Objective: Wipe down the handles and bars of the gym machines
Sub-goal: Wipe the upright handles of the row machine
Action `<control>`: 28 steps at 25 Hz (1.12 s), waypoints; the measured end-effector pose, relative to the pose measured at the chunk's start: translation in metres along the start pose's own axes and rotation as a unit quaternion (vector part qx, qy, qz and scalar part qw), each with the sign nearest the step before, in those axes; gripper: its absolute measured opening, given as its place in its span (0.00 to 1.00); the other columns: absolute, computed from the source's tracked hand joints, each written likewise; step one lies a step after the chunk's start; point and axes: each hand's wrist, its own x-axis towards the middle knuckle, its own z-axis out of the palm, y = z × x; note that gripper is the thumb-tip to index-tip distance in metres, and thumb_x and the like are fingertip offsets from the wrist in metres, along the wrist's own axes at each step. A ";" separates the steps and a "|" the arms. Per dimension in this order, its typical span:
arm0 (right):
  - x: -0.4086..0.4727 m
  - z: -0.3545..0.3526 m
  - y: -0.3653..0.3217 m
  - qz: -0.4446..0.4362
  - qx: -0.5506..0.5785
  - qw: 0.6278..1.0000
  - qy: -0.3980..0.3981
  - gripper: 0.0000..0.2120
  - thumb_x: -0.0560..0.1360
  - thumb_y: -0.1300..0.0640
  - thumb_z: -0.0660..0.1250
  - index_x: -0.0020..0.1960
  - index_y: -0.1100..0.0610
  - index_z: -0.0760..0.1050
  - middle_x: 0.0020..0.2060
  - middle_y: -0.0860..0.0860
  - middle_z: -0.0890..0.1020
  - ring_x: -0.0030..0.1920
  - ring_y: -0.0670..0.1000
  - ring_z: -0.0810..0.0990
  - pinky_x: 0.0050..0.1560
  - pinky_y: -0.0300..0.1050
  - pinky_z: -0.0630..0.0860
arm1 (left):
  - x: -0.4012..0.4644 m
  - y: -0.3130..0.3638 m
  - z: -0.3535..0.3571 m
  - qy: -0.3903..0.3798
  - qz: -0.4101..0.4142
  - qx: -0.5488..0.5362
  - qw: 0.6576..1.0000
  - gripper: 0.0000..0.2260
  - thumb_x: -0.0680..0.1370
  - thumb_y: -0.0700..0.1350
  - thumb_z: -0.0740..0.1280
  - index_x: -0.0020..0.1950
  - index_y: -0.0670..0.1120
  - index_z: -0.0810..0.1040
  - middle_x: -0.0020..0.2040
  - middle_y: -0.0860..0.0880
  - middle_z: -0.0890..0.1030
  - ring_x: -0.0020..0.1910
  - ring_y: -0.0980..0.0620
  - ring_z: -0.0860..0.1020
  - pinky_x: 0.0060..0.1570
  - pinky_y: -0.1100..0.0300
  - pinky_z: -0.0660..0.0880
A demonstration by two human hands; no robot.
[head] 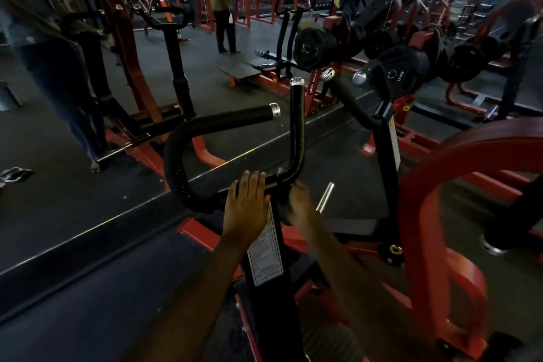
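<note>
2 hands are on the black handlebar (235, 126) of the red-framed machine in front of you, right where the bar meets its upright post. Your left hand (246, 206) lies flat against the horizontal section, fingers straight and together, hooked lightly over the top edge, holding nothing. Your right hand (298, 200) is blurred with motion at the bend below the vertical grip (296, 126); something dark seems bunched under it, probably a cloth, but the blur is too heavy to say so, or to say how the fingers are curled.

Judging from where the hands sit, you are on the lower junction of this handlebar, so the job looks early. Left to do on this machine, as far as can be seen: the curved left grip ending in a chrome cap (274, 111), the vertical grip up to its chrome end, and the second handle pair (352, 91) just beyond. No wet streaks or clean patches show on any bar in this dim light, so nothing can be confirmed as finished.

Past the mirror (147, 67), the weight plates (402, 73) and red racks hold many more bars untouched.
</note>
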 end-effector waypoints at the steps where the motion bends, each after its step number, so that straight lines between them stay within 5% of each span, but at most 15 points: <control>1: -0.007 0.005 0.008 0.026 0.016 1.000 0.002 0.09 0.80 0.59 0.59 0.47 0.60 0.77 0.37 0.53 0.81 0.32 0.47 0.81 0.30 0.37 0.76 | -0.001 0.000 -0.001 0.004 0.000 0.000 1.000 0.23 0.81 0.50 0.50 0.69 0.39 0.72 0.65 0.41 0.77 0.67 0.42 0.73 0.63 0.45 0.71; 5: -0.012 0.000 -0.003 0.072 -0.020 0.993 0.091 0.11 0.80 0.66 0.55 0.41 0.61 0.71 0.29 0.53 0.78 0.25 0.45 0.76 0.23 0.36 0.72 | 0.000 0.001 0.000 0.005 0.002 -0.005 1.000 0.24 0.80 0.50 0.50 0.68 0.39 0.73 0.64 0.41 0.77 0.66 0.41 0.74 0.62 0.45 0.71; 8: -0.001 -0.014 -0.042 -0.108 -0.084 0.974 0.183 0.09 0.79 0.64 0.60 0.42 0.64 0.75 0.30 0.51 0.75 0.24 0.40 0.74 0.28 0.33 0.70 | -0.001 -0.002 0.005 0.018 0.000 0.017 1.000 0.24 0.80 0.50 0.50 0.69 0.39 0.71 0.65 0.41 0.76 0.66 0.42 0.73 0.63 0.46 0.70; 12: 0.041 0.016 -0.130 -0.311 -0.245 0.900 0.181 0.16 0.77 0.69 0.60 0.64 0.62 0.73 0.50 0.49 0.77 0.46 0.42 0.76 0.45 0.30 0.72 | -0.002 -0.001 0.009 0.032 0.008 0.041 0.999 0.23 0.81 0.50 0.50 0.71 0.39 0.67 0.65 0.41 0.75 0.67 0.42 0.72 0.65 0.47 0.64; 14: 0.072 0.040 -0.161 -0.332 -0.385 0.854 0.113 0.19 0.77 0.71 0.57 0.66 0.63 0.71 0.54 0.53 0.77 0.48 0.46 0.77 0.41 0.27 0.71 | -0.001 0.000 0.009 0.043 0.005 0.044 0.998 0.23 0.81 0.49 0.50 0.71 0.39 0.67 0.65 0.42 0.76 0.66 0.42 0.73 0.65 0.48 0.62; 16: 0.098 0.043 -0.160 -0.335 -0.490 0.804 0.046 0.25 0.76 0.72 0.55 0.71 0.61 0.64 0.60 0.59 0.75 0.51 0.50 0.77 0.49 0.39 0.77 | 0.000 0.001 0.009 0.047 0.004 0.038 0.998 0.23 0.81 0.49 0.50 0.71 0.39 0.66 0.65 0.42 0.76 0.66 0.42 0.73 0.65 0.48 0.62; 17: 0.102 0.036 -0.150 -0.369 -0.548 0.750 0.031 0.27 0.77 0.69 0.56 0.74 0.57 0.59 0.66 0.60 0.71 0.56 0.52 0.76 0.55 0.46 0.78 | 0.000 0.001 0.009 0.047 0.006 0.033 0.998 0.23 0.80 0.49 0.50 0.71 0.39 0.65 0.64 0.41 0.76 0.66 0.42 0.73 0.65 0.47 0.62; 20: 0.070 -0.002 -0.075 -0.406 -0.589 0.698 -0.014 0.24 0.82 0.47 0.51 0.76 0.49 0.55 0.75 0.53 0.59 0.74 0.53 0.58 0.73 0.54 0.56 | -0.001 -0.002 0.009 0.040 0.007 0.034 0.999 0.23 0.80 0.49 0.50 0.71 0.38 0.65 0.65 0.41 0.76 0.66 0.41 0.73 0.65 0.47 0.61; 23: 0.041 -0.038 -0.044 -0.493 -0.708 0.498 -0.090 0.22 0.79 0.63 0.50 0.72 0.66 0.62 0.74 0.61 0.59 0.75 0.58 0.53 0.75 0.50 0.45 | -0.001 -0.001 0.008 0.025 0.010 0.038 0.999 0.23 0.81 0.50 0.50 0.70 0.38 0.68 0.65 0.40 0.76 0.67 0.41 0.72 0.66 0.47 0.61; 26: 0.058 -0.014 -0.109 -0.487 -0.717 0.497 -0.055 0.25 0.78 0.69 0.54 0.74 0.60 0.60 0.74 0.56 0.59 0.75 0.55 0.53 0.74 0.56 0.54 | 0.000 -0.001 0.005 0.013 0.005 0.048 0.999 0.24 0.81 0.50 0.49 0.71 0.38 0.68 0.65 0.40 0.76 0.67 0.41 0.72 0.65 0.47 0.61; 28: 0.086 0.013 -0.156 -0.479 -0.765 0.429 -0.035 0.30 0.75 0.73 0.54 0.75 0.62 0.54 0.75 0.59 0.56 0.75 0.58 0.51 0.73 0.53 0.51 | -0.001 0.000 0.004 0.009 0.001 0.042 0.999 0.24 0.81 0.50 0.49 0.71 0.38 0.68 0.65 0.41 0.76 0.67 0.41 0.72 0.65 0.47 0.61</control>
